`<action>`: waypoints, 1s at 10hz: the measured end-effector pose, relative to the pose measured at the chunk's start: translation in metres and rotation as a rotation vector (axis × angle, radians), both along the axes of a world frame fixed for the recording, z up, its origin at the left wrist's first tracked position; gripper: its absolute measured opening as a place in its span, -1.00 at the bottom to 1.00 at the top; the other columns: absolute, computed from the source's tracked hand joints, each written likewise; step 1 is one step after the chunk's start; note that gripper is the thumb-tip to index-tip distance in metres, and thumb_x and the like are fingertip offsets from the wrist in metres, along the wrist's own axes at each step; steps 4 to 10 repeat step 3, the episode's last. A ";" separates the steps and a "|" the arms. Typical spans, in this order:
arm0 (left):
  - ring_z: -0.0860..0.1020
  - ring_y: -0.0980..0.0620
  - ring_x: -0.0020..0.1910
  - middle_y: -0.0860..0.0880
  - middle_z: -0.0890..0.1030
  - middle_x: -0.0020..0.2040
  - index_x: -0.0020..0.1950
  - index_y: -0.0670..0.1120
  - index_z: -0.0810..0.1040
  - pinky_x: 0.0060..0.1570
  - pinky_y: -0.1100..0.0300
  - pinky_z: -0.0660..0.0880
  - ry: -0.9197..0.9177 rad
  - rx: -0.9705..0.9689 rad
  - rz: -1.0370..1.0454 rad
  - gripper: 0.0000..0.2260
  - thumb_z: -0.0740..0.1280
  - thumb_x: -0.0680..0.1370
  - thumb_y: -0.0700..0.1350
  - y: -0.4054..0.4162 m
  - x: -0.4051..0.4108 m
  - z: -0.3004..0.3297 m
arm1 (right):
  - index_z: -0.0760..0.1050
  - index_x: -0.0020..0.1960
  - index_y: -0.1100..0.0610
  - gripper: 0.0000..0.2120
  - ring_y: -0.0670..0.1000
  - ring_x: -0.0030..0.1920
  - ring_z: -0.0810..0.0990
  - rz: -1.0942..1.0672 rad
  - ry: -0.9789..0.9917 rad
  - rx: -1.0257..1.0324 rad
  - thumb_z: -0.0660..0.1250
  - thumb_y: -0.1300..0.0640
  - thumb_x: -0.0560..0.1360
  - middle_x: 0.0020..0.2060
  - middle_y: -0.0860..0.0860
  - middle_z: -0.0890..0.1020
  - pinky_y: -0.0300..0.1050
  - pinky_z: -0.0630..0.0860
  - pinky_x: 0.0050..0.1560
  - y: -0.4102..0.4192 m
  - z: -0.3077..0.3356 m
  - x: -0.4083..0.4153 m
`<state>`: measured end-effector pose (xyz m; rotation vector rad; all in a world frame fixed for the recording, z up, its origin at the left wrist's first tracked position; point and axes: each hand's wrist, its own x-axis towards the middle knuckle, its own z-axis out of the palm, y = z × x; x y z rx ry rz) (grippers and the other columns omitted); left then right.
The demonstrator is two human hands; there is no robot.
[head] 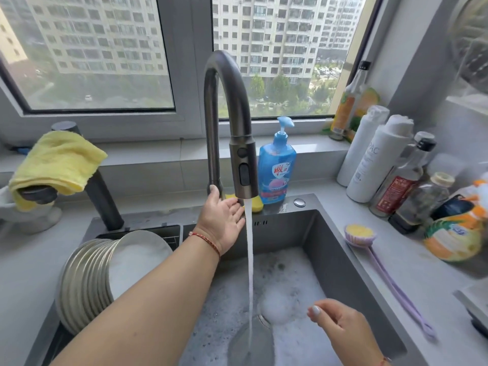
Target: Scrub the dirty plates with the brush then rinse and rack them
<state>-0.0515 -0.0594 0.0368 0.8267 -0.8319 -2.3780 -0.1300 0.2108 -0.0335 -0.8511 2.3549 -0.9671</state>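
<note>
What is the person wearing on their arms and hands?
Both forearms are bare, with no sleeves showing. The left hand has a thin red string bracelet at the wrist. The right hand has a pale painted thumbnail and a bit of red string at its wrist.

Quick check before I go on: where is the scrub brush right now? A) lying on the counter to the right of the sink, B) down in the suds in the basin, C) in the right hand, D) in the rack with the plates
A: the brush lies on the counter right of the sink, its yellow head by the rim; the right hand holds nothing.
</note>
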 end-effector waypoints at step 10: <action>0.02 -0.03 0.59 -0.10 0.04 0.61 0.61 -0.16 -0.04 0.53 -0.04 -0.08 0.041 -0.008 -0.005 -0.30 -0.13 0.63 0.30 -0.005 -0.012 -0.011 | 0.61 -0.31 -0.05 -0.80 -0.07 -0.26 0.62 -0.029 0.005 -0.066 0.37 0.11 0.49 -0.33 -0.09 0.67 -0.07 0.55 -0.10 -0.013 -0.002 -0.002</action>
